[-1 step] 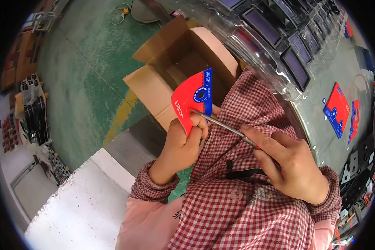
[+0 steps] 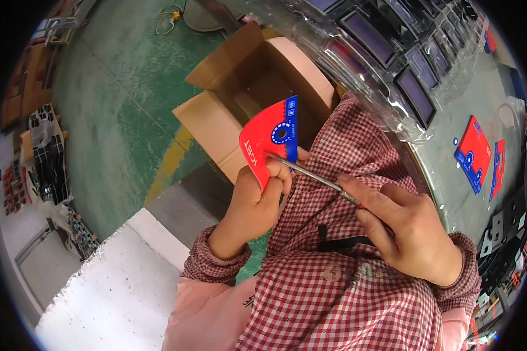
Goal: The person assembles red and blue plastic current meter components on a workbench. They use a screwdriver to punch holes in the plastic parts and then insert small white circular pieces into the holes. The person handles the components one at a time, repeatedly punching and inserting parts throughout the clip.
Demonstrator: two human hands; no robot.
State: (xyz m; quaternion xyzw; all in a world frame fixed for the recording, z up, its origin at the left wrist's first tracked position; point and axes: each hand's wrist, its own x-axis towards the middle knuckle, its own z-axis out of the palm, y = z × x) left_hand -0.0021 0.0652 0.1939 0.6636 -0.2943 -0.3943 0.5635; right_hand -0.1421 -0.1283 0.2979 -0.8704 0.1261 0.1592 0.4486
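My left hand [image 2: 259, 196] is closed on the lower edge of a curved red-and-blue panel sticker [image 2: 262, 130], held up in front of me. The sticker has a round hole ringed by a dial marking. My right hand [image 2: 405, 231] grips a slim metal tool [image 2: 316, 176] with a bit of red at its grip. The tool's thin tip touches or nearly touches the sticker's red face, just above my left fingers. My right palm hides the tool's rear end, so its exact kind is unclear.
An opened cardboard box [image 2: 216, 126] stands beyond my hands. Clear plastic trays with dark-framed panels [image 2: 416, 96] lie on the table at right. Two more red-and-blue stickers [image 2: 474, 153] rest nearer on that table. A white block-like surface [image 2: 120, 281] is at lower left.
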